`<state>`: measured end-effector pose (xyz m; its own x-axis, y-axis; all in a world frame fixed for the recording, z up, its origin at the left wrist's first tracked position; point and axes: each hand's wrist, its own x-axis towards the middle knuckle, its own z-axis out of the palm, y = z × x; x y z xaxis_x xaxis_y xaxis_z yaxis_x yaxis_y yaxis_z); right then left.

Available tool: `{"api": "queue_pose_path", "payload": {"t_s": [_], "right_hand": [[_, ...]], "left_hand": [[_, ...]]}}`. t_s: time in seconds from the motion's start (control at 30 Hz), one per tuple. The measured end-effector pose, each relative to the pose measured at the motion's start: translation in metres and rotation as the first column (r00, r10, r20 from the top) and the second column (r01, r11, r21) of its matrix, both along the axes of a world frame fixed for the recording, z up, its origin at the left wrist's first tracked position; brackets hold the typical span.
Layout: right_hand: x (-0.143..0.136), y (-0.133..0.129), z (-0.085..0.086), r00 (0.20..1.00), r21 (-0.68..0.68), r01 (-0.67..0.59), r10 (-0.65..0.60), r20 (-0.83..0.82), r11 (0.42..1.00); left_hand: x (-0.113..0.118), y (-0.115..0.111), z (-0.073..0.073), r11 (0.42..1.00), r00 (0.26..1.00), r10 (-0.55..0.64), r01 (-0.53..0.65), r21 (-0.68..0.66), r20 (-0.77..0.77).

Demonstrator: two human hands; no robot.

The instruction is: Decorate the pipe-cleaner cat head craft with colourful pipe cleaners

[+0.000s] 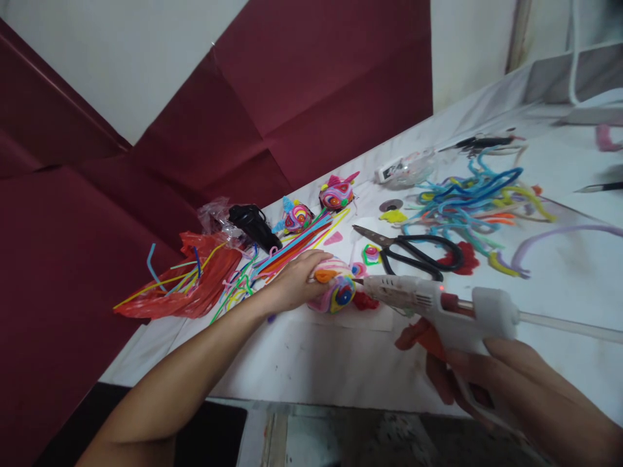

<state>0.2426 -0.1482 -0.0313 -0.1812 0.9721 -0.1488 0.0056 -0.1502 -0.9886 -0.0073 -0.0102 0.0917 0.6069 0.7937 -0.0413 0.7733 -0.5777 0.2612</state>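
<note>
My left hand [299,282] is closed around a colourful craft figure [333,301] covered in coiled pipe cleaners, with an orange patch and a blue-centred eye. In my right hand [506,383] is a white hot glue gun [438,305], its small red light lit and a clear glue stick [569,324] coming out of the back. The nozzle meets or nearly meets the figure's right side; I cannot tell which. Just beyond lie black-handled scissors [413,250], with a small coiled pipe-cleaner piece [372,254] beside them.
Two similar figures, one blue-topped [296,217] and one pink-topped [337,192], stand near the wall. Loose pipe cleaners [467,201] are heaped at right. At left are a red plastic bag [195,285] and a black object [256,227]. The table's front edge [311,405] runs below my hands.
</note>
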Motion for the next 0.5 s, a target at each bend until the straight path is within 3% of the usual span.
{"api": "queue_pose_path", "payload": {"t_s": [0.2,0.5], "right_hand": [[0.004,0.005,0.002,0.992,-0.061,-0.125,0.124,-0.018,0.99],[-0.007,-0.005,0.03,0.998,-0.102,0.056,-0.059,-0.024,0.993]], "left_hand": [[0.004,-0.003,0.004,0.998,0.999,0.036,-0.034,-0.057,0.038],[0.007,-0.005,0.003,0.962,0.963,0.22,-0.188,-0.197,0.154]]}}
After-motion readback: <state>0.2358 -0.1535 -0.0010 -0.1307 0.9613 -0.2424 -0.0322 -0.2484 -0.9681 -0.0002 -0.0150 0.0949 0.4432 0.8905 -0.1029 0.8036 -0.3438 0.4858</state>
